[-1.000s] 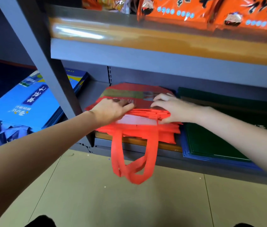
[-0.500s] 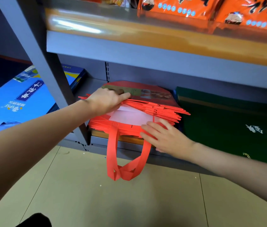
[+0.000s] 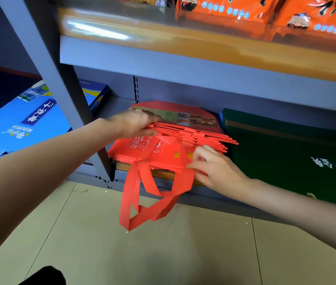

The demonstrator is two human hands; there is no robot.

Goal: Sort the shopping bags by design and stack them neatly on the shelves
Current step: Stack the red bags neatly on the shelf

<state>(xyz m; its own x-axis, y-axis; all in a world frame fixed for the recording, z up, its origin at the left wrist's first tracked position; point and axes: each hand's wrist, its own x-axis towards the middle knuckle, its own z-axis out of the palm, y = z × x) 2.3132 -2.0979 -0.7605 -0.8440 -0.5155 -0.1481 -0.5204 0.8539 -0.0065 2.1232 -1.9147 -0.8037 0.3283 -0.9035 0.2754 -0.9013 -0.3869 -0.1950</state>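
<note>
The head view is filled by a grey metal shelving unit (image 3: 45,64), whose slanted upright crosses the left of the picture and whose upper shelf (image 3: 204,46) carries orange packets (image 3: 235,7) along the top edge. Below it, a beige tiled floor (image 3: 163,254) is seen in front of the bottom shelf (image 3: 134,175). On that bottom shelf, at the right, a stack of dark green bags (image 3: 286,157) is laid flat, with pale lettering on the top one. To the left of the upright, a stack of blue bags (image 3: 19,124) with a dark label and white writing is seen lying flat. Between the blue and green stacks, a stack of red bags (image 3: 183,136) is set on the bottom shelf, just beside the green stack, its front edge reaching the shelf lip. The upper layers of the red stack are raised at the left by the left hand (image 3: 134,124), whose fingers are curled round their edge. A red bag with white print is exposed beneath, and its front edge is pinched by the right hand (image 3: 214,167), thumb and fingertips closed on the fabric. Red handles (image 3: 142,202) are left hanging in loops over the shelf lip, above the floor.
</note>
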